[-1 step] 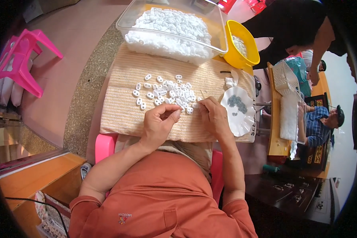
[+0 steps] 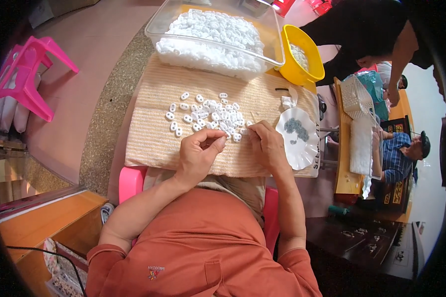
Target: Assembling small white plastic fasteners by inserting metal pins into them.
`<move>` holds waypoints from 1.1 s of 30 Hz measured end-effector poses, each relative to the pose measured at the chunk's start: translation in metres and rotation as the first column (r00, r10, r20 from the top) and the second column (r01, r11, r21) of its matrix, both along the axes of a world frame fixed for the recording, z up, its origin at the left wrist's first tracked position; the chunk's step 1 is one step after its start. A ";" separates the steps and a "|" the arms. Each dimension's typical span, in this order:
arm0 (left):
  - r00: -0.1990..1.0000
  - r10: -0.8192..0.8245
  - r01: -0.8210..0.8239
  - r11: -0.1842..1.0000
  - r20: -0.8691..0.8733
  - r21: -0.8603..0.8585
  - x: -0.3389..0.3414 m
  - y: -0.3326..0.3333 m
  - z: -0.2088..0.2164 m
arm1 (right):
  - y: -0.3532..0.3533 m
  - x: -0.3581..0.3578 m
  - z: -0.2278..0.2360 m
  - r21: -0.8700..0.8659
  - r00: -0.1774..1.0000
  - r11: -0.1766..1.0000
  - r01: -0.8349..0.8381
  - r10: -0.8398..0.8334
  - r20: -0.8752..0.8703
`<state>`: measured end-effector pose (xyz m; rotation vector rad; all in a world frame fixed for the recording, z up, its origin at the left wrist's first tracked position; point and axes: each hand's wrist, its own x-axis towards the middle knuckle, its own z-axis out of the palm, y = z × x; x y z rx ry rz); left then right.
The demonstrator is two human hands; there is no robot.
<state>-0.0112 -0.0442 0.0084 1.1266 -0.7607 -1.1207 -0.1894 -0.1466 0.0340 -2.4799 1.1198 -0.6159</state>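
Observation:
My left hand (image 2: pixel 199 154) is closed in a pinch at the near edge of a loose heap of small white two-holed plastic pieces (image 2: pixel 215 116). A white piece (image 2: pixel 227 134) shows at its thumb and fingertip. Just to the right, my right hand (image 2: pixel 269 146) has its fingers drawn together near the heap; what they hold is too small to make out. A white fluted paper plate (image 2: pixel 302 157) lies beside that hand, with tiny grey-green bits (image 2: pixel 296 129) on it. Everything rests on a striped beige towel (image 2: pixel 151 143).
A clear plastic bin (image 2: pixel 278 44) full of white pieces stands at the far side, next to a yellow tub (image 2: pixel 318 73). A pink stool (image 2: pixel 30 89) is at far left. At right are a wooden table (image 2: pixel 344 183), a seated person (image 2: pixel 399 153) and another person in dark clothes (image 2: pixel 366 29).

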 end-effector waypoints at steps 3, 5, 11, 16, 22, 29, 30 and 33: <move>1.000 -0.009 0.009 1.000 0.005 -0.010 0.001 0.000 0.000 | 0.002 -0.001 -0.002 -0.012 1.000 1.000 -0.019 0.019 -0.008; 1.000 -0.011 0.011 1.000 0.000 -0.008 0.001 0.000 0.000 | 0.004 -0.001 -0.001 0.028 0.999 0.999 -0.041 0.041 0.019; 1.000 -0.015 0.015 1.000 -0.002 -0.013 0.000 0.000 -0.002 | 0.015 0.009 0.002 0.148 0.997 0.986 -0.083 0.082 0.013; 0.999 -0.019 0.019 1.000 -0.028 -0.008 -0.001 -0.001 -0.003 | 0.018 0.010 -0.003 0.002 0.993 0.998 -0.068 0.068 -0.096; 0.999 -0.038 0.038 0.999 -0.003 -0.009 0.000 0.000 -0.005 | 0.018 0.007 -0.009 0.046 0.986 0.996 -0.081 0.073 0.152; 0.991 -0.125 0.127 0.992 0.053 -0.022 -0.003 0.000 -0.004 | 0.037 0.012 0.002 0.562 0.892 0.810 -0.168 -0.118 0.436; 0.983 -0.182 0.182 0.983 0.039 -0.017 -0.002 0.000 -0.002 | 0.039 0.013 0.004 0.618 0.877 0.760 -0.200 -0.143 0.459; 0.980 -0.200 0.200 0.980 0.018 -0.020 -0.001 0.002 0.002 | 0.040 0.012 -0.003 0.634 0.852 0.741 -0.221 -0.169 0.495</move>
